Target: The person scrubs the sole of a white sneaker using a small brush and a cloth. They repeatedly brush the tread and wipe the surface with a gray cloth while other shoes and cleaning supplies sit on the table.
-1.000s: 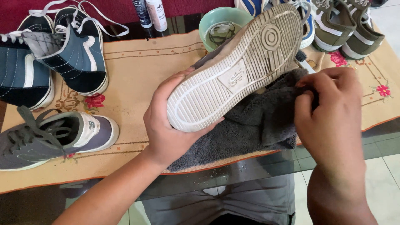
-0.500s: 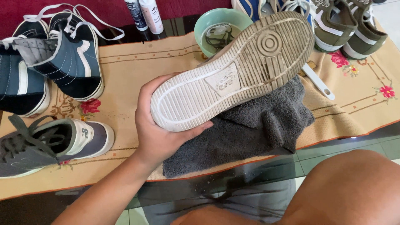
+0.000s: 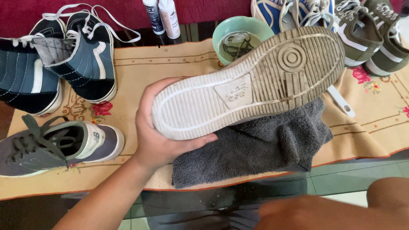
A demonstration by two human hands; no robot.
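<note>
**Left hand holds a shoe sole-up over the grey towel**

The left hand point(image 3: 159, 136) is closed around the heel end of a shoe point(image 3: 251, 83), thumb under the edge, the dirty sole turned up and the toe slanting away to the upper right. Directly beneath the grip lies a crumpled grey towel point(image 3: 255, 147) on a tan embroidered cloth point(image 3: 132, 72). Past the toe sits a green bowl point(image 3: 226, 30), partly hidden by the shoe, and a white handle point(image 3: 341, 102) sticks out from under it. Left of the grip lie a grey sneaker point(image 3: 55, 147) and dark blue high-tops point(image 3: 85, 55); olive sneakers point(image 3: 370, 38) stand beyond the toe, two bottles point(image 3: 164, 17) farther back.

The right hand point(image 3: 298, 213) is a blur at the bottom edge; its grasp cannot be told. A second ago it pressed the towel against the shoe; it has since left both, and the shoe has tilted flatter.
</note>
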